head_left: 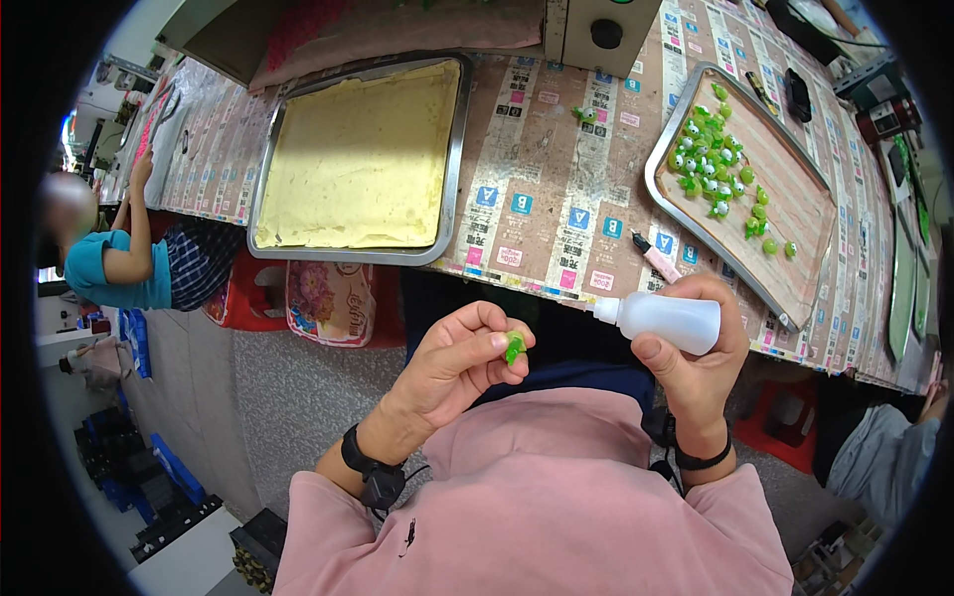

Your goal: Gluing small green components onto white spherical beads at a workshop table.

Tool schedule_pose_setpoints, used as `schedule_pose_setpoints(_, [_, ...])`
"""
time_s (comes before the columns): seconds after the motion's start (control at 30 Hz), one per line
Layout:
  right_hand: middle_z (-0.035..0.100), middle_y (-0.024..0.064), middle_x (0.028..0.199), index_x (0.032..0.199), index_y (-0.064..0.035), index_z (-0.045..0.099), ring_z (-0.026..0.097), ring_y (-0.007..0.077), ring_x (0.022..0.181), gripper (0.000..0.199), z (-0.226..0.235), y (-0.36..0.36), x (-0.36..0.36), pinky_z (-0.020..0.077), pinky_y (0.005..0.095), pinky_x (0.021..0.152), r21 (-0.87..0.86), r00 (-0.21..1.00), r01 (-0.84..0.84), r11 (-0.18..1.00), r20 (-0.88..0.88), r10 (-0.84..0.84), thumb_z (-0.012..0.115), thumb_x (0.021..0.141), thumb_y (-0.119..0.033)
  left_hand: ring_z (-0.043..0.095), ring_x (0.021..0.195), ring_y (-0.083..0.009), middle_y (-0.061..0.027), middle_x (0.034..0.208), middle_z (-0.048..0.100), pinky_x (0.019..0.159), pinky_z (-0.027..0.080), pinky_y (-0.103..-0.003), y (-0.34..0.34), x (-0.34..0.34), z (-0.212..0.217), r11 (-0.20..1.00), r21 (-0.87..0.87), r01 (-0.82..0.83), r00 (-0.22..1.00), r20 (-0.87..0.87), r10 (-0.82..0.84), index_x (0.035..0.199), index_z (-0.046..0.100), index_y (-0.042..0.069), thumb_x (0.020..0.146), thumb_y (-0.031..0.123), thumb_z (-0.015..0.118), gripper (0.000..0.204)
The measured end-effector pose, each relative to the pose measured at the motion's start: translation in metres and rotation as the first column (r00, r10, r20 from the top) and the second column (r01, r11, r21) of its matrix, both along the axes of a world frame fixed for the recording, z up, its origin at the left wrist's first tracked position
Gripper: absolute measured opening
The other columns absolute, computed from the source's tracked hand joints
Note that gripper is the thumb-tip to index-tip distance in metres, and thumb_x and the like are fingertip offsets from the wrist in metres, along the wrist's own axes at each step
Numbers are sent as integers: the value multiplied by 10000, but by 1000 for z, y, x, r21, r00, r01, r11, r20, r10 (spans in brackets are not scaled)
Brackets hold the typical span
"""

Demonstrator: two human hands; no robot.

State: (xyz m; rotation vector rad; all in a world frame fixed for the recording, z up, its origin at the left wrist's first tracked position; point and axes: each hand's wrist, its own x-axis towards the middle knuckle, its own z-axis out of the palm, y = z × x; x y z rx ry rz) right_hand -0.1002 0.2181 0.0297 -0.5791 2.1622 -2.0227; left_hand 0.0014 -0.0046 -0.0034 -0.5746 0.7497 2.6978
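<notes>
My left hand (437,372) is closed, pinching a small green leafy piece (514,348) between thumb and fingertips in front of my chest. Wrapped in my right hand (701,382) is a white squeeze bottle (676,322). The bottle lies nearly level, its nozzle toward my left hand and a gap away from the green piece. Beyond the bottle, a pink and black pen-like tool (656,258) rests near the table edge. Many small green pieces, some with round eye-like white parts (708,169), sit in a metal tray (651,177) at the right.
A second metal tray (457,169) with a yellowish lining stands at the left on the print-covered table (537,238). One loose green piece (584,115) lies near a metal box with a black knob (603,50). Another person (124,263) works at far left, beside red stools (243,293).
</notes>
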Motion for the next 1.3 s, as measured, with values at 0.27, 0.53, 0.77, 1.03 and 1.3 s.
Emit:
schedule_pose_setpoints(0.27, [570, 33, 921, 1013, -20, 563, 569, 94, 815, 438, 0, -5, -3, 458, 221, 705, -52, 999, 29, 998, 37, -28, 841, 707, -163, 638, 768, -194, -151, 1006, 581, 675, 539, -265, -1, -2, 2, 1000, 17, 3, 1000, -6, -3, 985, 502, 42, 907, 46, 559, 97])
schedule_pose_setpoints(0.53, [601, 34, 920, 1042, -24, 546, 597, 97, 826, 428, 0, -12, -7, 485, 225, 707, -74, 998, 52, 996, 51, -48, 820, 734, -139, 637, 786, -194, -149, 1013, 577, 690, 543, -268, -3, -2, 1, 999, 50, 11, 1000, -2, -10, 992, 504, 42, 909, 50, 554, 97])
schedule_pose_setpoints(0.77, [611, 57, 939, 1031, -13, 539, 605, 103, 833, 344, -19, -40, -28, 510, 237, 683, -25, 989, 65, 998, 133, -61, 759, 778, -92, 638, 793, -185, -142, 1010, 582, 716, 555, -260, -4, 0, -3, 995, 104, -10, 999, 34, 7, 1016, 525, 40, 904, 49, 559, 117])
schedule_pose_setpoints(1.03, [627, 65, 937, 1056, -4, 578, 610, 124, 819, 301, -34, -67, -47, 505, 251, 678, 35, 999, 25, 999, -41, -24, 706, 800, -96, 677, 830, -215, -156, 1050, 610, 732, 598, -293, -5, 2, -9, 988, 150, -49, 999, 26, 45, 1027, 533, 28, 914, 32, 547, 115])
schedule_pose_setpoints(1.3, [646, 63, 926, 1038, -21, 571, 590, 106, 756, 281, -42, -78, -54, 463, 243, 601, 141, 994, 65, 988, -94, -52, 690, 786, -55, 676, 836, -211, -156, 1044, 612, 731, 597, -290, -5, 5, -10, 985, 165, -60, 998, 22, 57, 1035, 537, 36, 913, 32, 544, 122])
